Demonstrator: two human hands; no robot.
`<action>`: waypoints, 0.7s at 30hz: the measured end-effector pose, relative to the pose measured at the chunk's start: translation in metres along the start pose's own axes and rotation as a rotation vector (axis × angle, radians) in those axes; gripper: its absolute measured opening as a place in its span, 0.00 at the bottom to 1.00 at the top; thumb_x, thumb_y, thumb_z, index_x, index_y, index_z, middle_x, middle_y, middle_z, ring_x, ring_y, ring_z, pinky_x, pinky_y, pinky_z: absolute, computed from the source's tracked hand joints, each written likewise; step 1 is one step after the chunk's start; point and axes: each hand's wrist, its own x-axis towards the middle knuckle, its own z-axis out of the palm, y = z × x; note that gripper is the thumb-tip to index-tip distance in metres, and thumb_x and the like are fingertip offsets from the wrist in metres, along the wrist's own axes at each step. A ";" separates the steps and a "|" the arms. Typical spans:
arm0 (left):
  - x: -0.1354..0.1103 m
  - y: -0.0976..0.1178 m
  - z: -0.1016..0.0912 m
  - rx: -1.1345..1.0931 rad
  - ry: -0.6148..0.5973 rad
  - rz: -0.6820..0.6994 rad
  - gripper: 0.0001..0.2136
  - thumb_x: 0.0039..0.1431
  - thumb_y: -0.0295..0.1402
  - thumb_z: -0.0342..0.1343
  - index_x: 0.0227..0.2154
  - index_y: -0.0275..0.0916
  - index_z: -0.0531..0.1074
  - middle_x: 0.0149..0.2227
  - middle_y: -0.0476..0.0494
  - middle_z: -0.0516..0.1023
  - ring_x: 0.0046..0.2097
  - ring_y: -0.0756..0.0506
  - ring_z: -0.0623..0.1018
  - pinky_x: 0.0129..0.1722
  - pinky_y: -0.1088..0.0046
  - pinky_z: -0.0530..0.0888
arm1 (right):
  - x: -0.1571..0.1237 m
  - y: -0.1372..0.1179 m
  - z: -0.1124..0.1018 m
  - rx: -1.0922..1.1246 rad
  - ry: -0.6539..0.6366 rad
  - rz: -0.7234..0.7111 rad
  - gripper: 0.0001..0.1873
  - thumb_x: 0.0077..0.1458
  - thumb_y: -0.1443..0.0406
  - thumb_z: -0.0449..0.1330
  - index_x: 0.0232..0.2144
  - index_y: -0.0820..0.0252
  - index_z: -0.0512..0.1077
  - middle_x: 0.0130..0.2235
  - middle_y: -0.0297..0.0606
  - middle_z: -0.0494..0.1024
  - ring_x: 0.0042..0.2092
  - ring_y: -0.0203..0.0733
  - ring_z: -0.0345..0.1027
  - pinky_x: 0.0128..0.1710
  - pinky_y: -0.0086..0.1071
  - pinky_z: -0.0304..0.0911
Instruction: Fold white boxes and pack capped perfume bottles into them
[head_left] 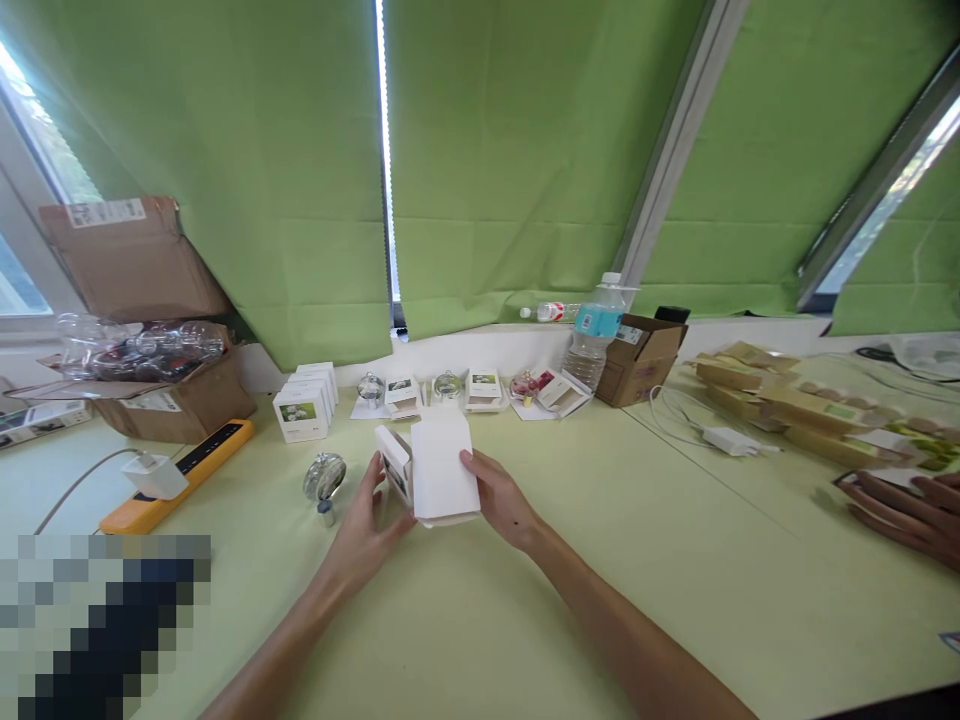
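daylight glares through the window (34, 120) far left of my hands (364, 525) (502, 500), the green blinds (247, 170) glow, shadows stay soft, and the view bends toward its edges.

Box (394, 462) partly behind left hand (364, 530), pixelated corner (105, 625)

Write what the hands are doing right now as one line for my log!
left hand: holds white cardboard box | right hand: holds same box | nearby: round clear glass ornament
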 end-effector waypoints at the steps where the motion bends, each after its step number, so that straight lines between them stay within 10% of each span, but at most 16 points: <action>1: -0.001 0.001 0.000 -0.010 -0.021 0.009 0.36 0.51 0.39 0.59 0.61 0.46 0.50 0.62 0.40 0.58 0.61 0.37 0.62 0.58 0.56 0.62 | -0.002 0.000 0.002 -0.006 -0.012 0.007 0.21 0.56 0.54 0.56 0.48 0.59 0.70 0.46 0.42 0.75 0.48 0.50 0.67 0.44 0.40 0.62; 6: -0.004 0.008 0.002 -0.062 -0.113 -0.003 0.23 0.50 0.34 0.59 0.51 0.39 0.64 0.53 0.38 0.71 0.52 0.37 0.72 0.50 0.59 0.71 | -0.006 0.001 0.012 -0.026 -0.067 0.038 0.20 0.56 0.55 0.57 0.47 0.60 0.71 0.46 0.42 0.75 0.46 0.47 0.67 0.44 0.37 0.61; 21: -0.003 0.015 -0.002 -0.019 0.003 -0.032 0.20 0.54 0.37 0.55 0.49 0.40 0.64 0.49 0.40 0.73 0.45 0.42 0.75 0.44 0.63 0.73 | -0.006 0.001 0.009 -0.166 -0.052 0.083 0.21 0.54 0.52 0.58 0.45 0.59 0.72 0.44 0.43 0.75 0.45 0.48 0.67 0.47 0.42 0.59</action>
